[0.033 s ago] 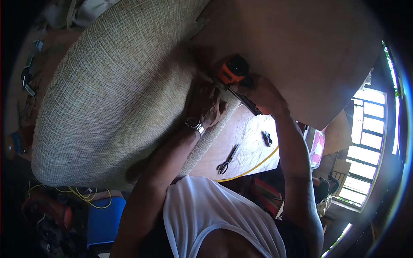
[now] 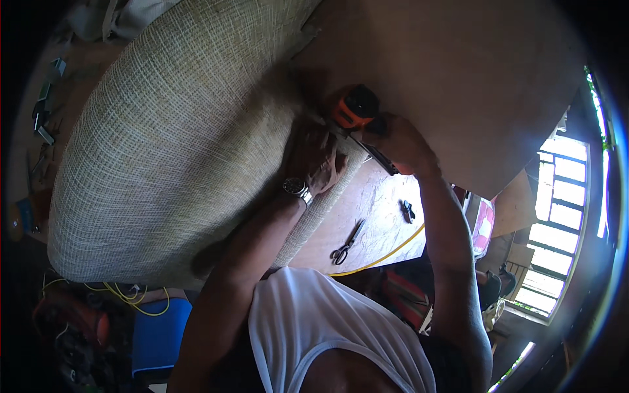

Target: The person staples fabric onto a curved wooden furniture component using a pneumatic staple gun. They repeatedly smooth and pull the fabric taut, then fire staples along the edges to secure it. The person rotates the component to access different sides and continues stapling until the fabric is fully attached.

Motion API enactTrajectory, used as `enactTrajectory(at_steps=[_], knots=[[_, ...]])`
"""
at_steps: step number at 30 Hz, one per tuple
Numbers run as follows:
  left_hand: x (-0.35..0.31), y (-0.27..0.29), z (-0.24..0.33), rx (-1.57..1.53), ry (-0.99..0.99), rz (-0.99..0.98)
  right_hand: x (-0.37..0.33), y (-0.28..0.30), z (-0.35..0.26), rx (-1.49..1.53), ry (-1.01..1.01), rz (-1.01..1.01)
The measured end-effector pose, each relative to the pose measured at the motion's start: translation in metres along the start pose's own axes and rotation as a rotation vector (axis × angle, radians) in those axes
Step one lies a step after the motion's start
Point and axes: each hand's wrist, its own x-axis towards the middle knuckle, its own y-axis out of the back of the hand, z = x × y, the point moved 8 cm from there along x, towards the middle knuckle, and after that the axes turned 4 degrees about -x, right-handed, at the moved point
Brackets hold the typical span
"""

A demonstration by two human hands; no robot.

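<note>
A large curved piece [image 2: 164,150] wrapped in beige woven fabric fills the left and middle of the view. My right hand [image 2: 406,147] is closed around the handle of an orange and black staple gun [image 2: 357,108]. The gun's nose end rests close to the fabric's edge, beside a flat brown board. My left hand [image 2: 321,171], with a metal watch on the wrist, is just left of the gun, its fingers curled on the fabric edge; shadow hides part of them.
On the pale tabletop [image 2: 321,245] lie scissors [image 2: 347,242] and a small dark hand tool [image 2: 407,211]. A yellow hose [image 2: 386,254] runs along its near edge. The brown board [image 2: 472,85] spans the upper right. A blue box [image 2: 160,334] stands lower left; a barred window [image 2: 557,223] is at right.
</note>
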Motion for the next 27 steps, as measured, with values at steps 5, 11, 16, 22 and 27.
enactTrajectory(at_steps=[5, 11, 16, 22, 27], knots=[[0.000, 0.000, -0.004, -0.134, 0.062, 0.024, 0.010, -0.021, -0.002, -0.181, -0.033, -0.011], [-0.002, -0.036, 0.003, -0.228, -0.099, -0.236, -0.012, -0.008, 0.025, 0.151, -0.042, 0.005], [-0.016, -0.024, 0.050, -0.165, -0.289, -0.238, -0.089, 0.040, 0.043, 0.236, -0.239, 0.071], [-0.018, -0.053, 0.056, 0.094, -0.272, -0.227, -0.117, 0.024, 0.098, 0.439, -0.075, 0.175], [-0.004, -0.053, 0.062, 0.121, -0.134, -0.364, -0.113, -0.005, 0.106, 0.465, -0.139, 0.178]])
